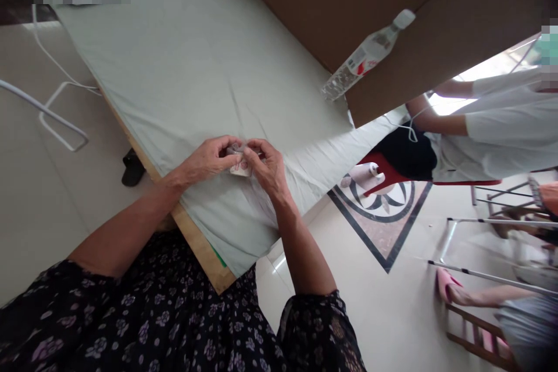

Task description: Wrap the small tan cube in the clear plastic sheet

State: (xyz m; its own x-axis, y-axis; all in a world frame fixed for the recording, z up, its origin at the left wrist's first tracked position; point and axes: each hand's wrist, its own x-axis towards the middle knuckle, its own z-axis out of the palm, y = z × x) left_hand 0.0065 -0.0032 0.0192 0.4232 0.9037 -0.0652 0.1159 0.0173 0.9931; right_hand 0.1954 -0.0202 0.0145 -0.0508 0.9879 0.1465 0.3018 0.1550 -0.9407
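Between both hands is a small pale item with reddish print, with something greyish along its top; its exact kind does not show. My left hand is closed on its left side, thumb along the front and fingers curled over the back. From the other side my right hand pinches it, thumb meeting the top near the middle. Both hands are just above the pale cloth that covers the table, close to its near corner. The fingers hide part of the item.
A tall brown cardboard panel stands across the table, with a clear plastic bottle in front of it. Another person's arm reaches in behind the panel at the right. The wooden table edge lies close to my body.
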